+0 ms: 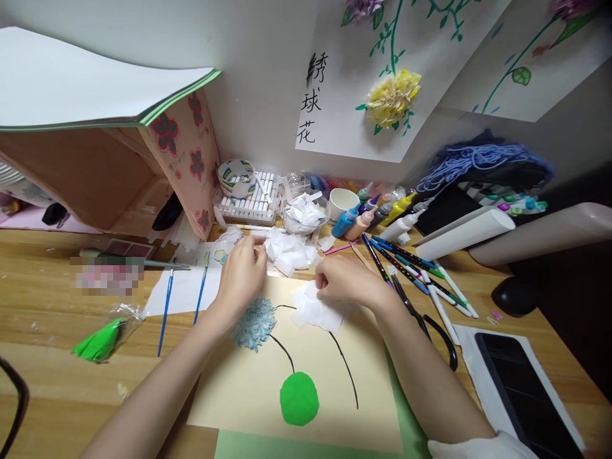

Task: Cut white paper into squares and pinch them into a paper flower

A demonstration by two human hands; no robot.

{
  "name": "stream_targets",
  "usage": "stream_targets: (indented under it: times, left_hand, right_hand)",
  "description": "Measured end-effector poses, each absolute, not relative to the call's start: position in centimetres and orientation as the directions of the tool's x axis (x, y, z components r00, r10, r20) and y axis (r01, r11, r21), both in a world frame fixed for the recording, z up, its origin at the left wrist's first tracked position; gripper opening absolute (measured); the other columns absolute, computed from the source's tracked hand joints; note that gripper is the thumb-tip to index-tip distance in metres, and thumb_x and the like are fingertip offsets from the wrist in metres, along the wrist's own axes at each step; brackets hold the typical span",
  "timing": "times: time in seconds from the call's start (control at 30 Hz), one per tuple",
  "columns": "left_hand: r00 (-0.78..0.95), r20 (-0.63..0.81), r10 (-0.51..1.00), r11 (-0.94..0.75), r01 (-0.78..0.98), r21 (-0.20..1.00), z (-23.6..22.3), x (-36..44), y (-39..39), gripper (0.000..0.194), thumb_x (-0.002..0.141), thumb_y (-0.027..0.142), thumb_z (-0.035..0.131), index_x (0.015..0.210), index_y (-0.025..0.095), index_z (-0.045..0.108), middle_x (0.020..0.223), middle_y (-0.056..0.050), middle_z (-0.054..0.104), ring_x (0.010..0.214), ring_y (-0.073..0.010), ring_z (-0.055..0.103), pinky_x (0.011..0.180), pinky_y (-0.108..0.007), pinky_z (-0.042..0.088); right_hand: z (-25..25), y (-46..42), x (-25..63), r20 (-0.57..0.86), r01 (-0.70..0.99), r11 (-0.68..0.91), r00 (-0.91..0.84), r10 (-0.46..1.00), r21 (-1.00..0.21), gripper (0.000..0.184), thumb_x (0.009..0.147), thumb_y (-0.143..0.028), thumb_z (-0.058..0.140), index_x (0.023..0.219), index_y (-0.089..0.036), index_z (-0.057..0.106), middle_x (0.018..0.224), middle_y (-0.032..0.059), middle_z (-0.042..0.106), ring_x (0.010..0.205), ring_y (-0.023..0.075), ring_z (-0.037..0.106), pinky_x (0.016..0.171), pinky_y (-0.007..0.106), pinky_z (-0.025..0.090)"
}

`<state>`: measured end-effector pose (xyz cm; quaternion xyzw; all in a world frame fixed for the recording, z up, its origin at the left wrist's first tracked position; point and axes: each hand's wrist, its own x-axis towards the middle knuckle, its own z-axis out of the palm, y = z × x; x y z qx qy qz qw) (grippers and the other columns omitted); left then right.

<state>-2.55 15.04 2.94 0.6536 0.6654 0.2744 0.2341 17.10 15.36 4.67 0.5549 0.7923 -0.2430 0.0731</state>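
Observation:
A cream sheet of paper [229, 398] lies before me, bearing curved black lines, a round green shape [299, 399] and a fluffy pale-blue flower [255, 324]. My left hand [243, 271] is above the flower, fingers curled together beside a heap of white tissue pieces [292, 252]; what its fingertips hold, if anything, is hidden. Over the upper right of the sheet, my right hand [347, 280] pinches at a small stack of white tissue paper [319, 309]. That stack covers the upper ends of the black lines.
Behind the heap stand a tub of tissue [305, 213], a paper cup [343, 203] and paint bottles [366, 220]. Black-handled scissors [418, 312], pens [406, 262] and a phone [526, 389] lie right. Brushes [166, 312] and a green bundle [99, 341] lie left.

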Motion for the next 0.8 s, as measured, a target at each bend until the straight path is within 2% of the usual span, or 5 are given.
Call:
stream_targets:
  times: [0.1,0.2,0.47,0.63,0.8]
  left_hand:
    - [-0.009,0.083,0.997,-0.048,0.746,0.664,2.9,-2.4,15.0,0.024,0.085,0.021,0.042,0.104,0.015,0.056,0.107,-0.011,0.059,0.090,-0.0216,0.057,0.079,-0.035,0.042]
    - [-0.009,0.097,0.995,-0.060,0.726,0.685,3.2,-2.4,14.8,0.024,0.084,0.021,0.042,0.104,0.017,0.055,0.107,-0.010,0.057,0.088,-0.0200,0.057,0.078,-0.034,0.043]
    - [0.037,0.097,0.995,-0.096,0.689,0.719,4.2,-2.0,14.2,0.024,0.086,0.024,0.042,0.103,0.019,0.057,0.106,-0.008,0.059,0.083,-0.0180,0.059,0.070,-0.031,0.043]
    - [0.052,0.110,0.993,-0.116,0.680,0.724,4.9,-1.9,13.8,0.022,0.087,0.023,0.042,0.101,0.019,0.058,0.103,-0.006,0.060,0.079,-0.0165,0.058,0.071,-0.030,0.042]
    - [0.029,0.143,0.989,-0.125,0.670,0.732,5.3,-1.9,13.8,0.022,0.086,0.021,0.042,0.102,0.019,0.058,0.104,-0.006,0.057,0.084,-0.0165,0.057,0.073,-0.030,0.043]
  right_hand:
    - [4.6,15.0,16.6,-0.403,0.931,0.295,-0.359,0.842,-0.214,0.012,0.061,-0.008,0.060,0.066,-0.017,0.067,0.070,0.0075,0.068,0.061,0.0183,0.058,0.047,0.026,0.025]
    - [4.7,14.8,15.8,-0.412,0.932,0.315,-0.361,0.837,-0.178,0.014,0.059,-0.005,0.057,0.063,-0.016,0.066,0.068,0.0093,0.067,0.058,0.0185,0.058,0.047,0.027,0.025]
    - [4.4,14.9,16.0,-0.369,0.917,0.350,-0.399,0.840,-0.194,0.013,0.061,-0.004,0.056,0.059,-0.016,0.063,0.063,0.0088,0.065,0.054,0.0175,0.056,0.045,0.027,0.024]
    - [4.3,14.9,16.2,-0.379,0.919,0.326,-0.390,0.839,-0.223,0.011,0.059,-0.009,0.059,0.063,-0.017,0.065,0.065,0.0069,0.067,0.055,0.0178,0.056,0.045,0.026,0.026]
    - [4.2,14.9,15.8,-0.363,0.911,0.356,-0.410,0.837,-0.208,0.013,0.059,-0.007,0.056,0.061,-0.017,0.064,0.065,0.0077,0.067,0.053,0.0167,0.055,0.044,0.027,0.024]
